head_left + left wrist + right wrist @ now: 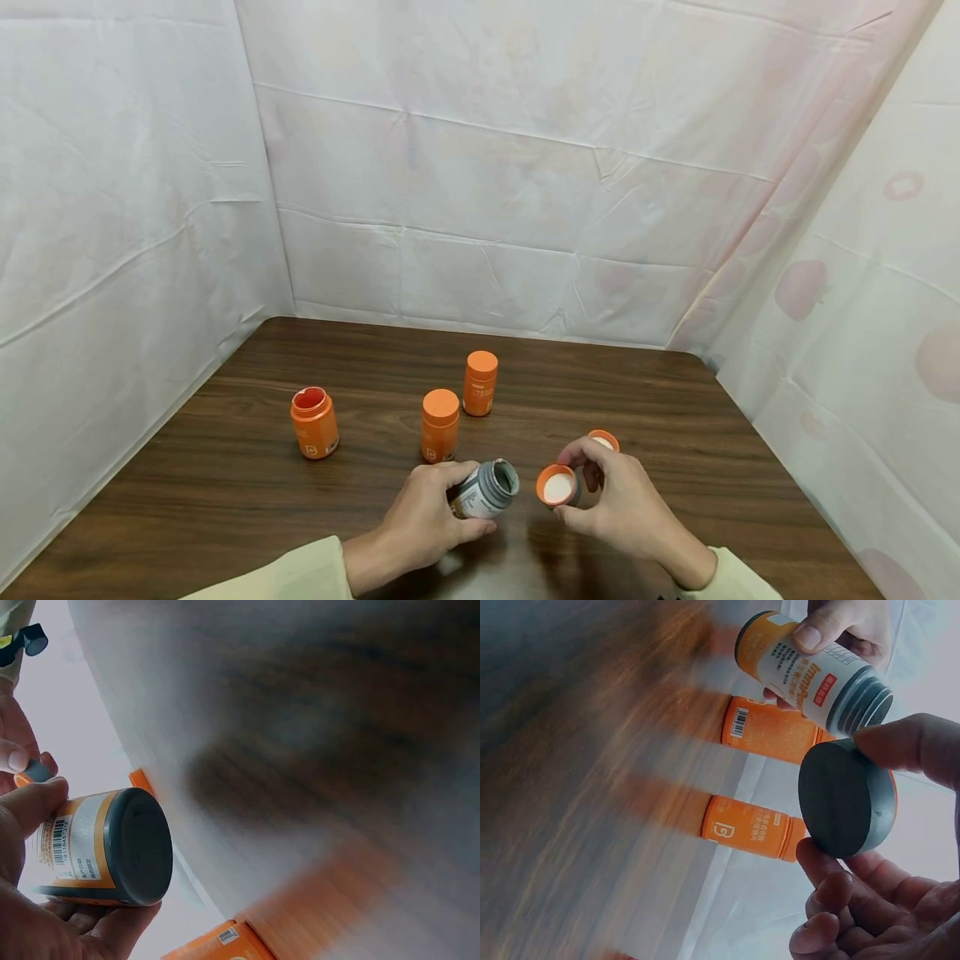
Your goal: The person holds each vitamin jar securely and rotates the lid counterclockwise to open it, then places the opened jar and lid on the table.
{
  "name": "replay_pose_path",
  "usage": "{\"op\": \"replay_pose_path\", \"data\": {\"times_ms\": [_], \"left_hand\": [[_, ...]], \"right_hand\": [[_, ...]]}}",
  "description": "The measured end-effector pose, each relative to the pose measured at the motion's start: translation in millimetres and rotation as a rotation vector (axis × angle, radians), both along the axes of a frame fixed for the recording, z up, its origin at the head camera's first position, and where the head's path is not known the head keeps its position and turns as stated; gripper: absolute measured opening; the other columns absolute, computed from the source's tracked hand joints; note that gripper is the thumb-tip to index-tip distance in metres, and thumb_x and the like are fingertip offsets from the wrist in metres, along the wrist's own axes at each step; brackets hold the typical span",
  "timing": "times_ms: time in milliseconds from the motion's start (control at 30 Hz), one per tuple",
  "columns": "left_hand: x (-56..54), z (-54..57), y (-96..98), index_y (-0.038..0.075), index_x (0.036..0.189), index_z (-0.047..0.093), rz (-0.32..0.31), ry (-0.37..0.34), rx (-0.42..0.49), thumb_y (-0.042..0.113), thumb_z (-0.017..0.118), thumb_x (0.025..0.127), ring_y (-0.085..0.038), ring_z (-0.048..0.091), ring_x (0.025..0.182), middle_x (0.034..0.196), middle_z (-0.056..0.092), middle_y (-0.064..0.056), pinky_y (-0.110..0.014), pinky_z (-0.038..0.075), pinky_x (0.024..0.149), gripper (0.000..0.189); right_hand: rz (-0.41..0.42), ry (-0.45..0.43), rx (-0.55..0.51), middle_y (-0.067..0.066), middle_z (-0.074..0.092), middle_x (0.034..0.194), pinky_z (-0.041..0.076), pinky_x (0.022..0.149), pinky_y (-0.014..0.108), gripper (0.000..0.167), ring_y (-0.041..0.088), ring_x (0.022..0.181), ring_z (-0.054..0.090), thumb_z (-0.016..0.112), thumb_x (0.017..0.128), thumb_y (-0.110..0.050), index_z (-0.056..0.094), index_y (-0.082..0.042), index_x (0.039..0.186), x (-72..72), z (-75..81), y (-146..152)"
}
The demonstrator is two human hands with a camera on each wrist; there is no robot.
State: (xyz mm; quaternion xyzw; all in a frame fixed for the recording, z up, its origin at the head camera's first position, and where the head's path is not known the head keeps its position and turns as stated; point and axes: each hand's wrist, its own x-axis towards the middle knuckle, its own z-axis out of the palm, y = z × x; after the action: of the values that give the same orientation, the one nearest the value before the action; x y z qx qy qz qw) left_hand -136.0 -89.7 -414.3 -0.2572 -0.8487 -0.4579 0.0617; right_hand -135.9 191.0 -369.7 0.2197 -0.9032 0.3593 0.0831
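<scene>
Left fingers (474,529) are gripping a tilted, open bottle (477,496); right fingers (585,447) are pinching a cap (557,488), keeping both steady likely helping.

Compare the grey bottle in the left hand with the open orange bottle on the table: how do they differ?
Colour: the grey bottle has a white-and-orange label, while the open orange bottle is orange outside and red inside.
Pose: the grey bottle is tilted, the open orange bottle upright.
Place: the left hand grips the grey bottle, while the open orange bottle stands on the table.
Both are uncapped.
</scene>
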Motion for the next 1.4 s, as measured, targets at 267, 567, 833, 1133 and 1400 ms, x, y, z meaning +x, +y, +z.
{"op": "replay_pose_path", "data": {"times_ms": [267,567,833,1133,1400], "left_hand": [[2.8,-0.3,-8.2,0.020,0.115,0.071,0.049,0.027,0.016,0.019,0.095,0.073,-0.005,0.064,0.091,0.102,0.070,0.013,-0.029,0.055,0.080,0.049],[5.9,-0.4,-12.6,0.016,0.113,0.071,0.109,0.063,0.045,0.013,0.096,0.070,-0.005,0.063,0.088,0.099,0.068,0.014,-0.027,0.055,0.078,0.050],[7.2,2.4,-16.8,0.014,0.115,0.070,0.164,0.082,0.077,0.011,0.096,0.068,-0.007,0.066,0.090,0.102,0.069,0.012,-0.029,0.056,0.079,0.054],[6.8,2.0,-24.4,0.018,0.115,0.069,0.224,0.065,0.075,0.011,0.097,0.067,-0.006,0.067,0.092,0.104,0.071,0.010,-0.029,0.057,0.080,0.056],[6.5,5.9,-34.6,0.020,0.113,0.069,0.312,0.065,0.063,0.013,0.099,0.065,-0.006,0.066,0.089,0.100,0.070,0.012,-0.030,0.056,0.079,0.057]], "right_hand": [[-0.047,-0.036,-0.049,-0.005,0.062,0.087,0.045,0.063,0.024,0.049,0.017,0.073,0.055,0.093,0.065,-0.004,0.065,-0.022,0.101,-1.9,-1.6,9],[-0.127,-0.096,-0.069,-0.003,0.066,0.096,0.047,0.067,0.025,0.049,0.016,0.078,0.057,0.095,0.069,-0.012,0.066,-0.015,0.108,-9.6,0.3,23],[-0.188,-0.061,-0.064,-0.006,0.068,0.092,0.048,0.066,0.024,0.046,0.017,0.076,0.059,0.095,0.070,-0.015,0.069,-0.017,0.108,-19.1,-3.4,35],[-0.257,-0.030,-0.017,-0.002,0.064,0.085,0.044,0.065,0.026,0.044,0.017,0.076,0.056,0.095,0.070,-0.024,0.069,-0.015,0.105,-26.6,-1.6,48],[-0.296,-0.058,-0.004,0.002,0.062,0.086,0.042,0.063,0.027,0.046,0.015,0.074,0.053,0.094,0.074,-0.027,0.067,-0.011,0.108,-34.3,-4.7,61]]}}
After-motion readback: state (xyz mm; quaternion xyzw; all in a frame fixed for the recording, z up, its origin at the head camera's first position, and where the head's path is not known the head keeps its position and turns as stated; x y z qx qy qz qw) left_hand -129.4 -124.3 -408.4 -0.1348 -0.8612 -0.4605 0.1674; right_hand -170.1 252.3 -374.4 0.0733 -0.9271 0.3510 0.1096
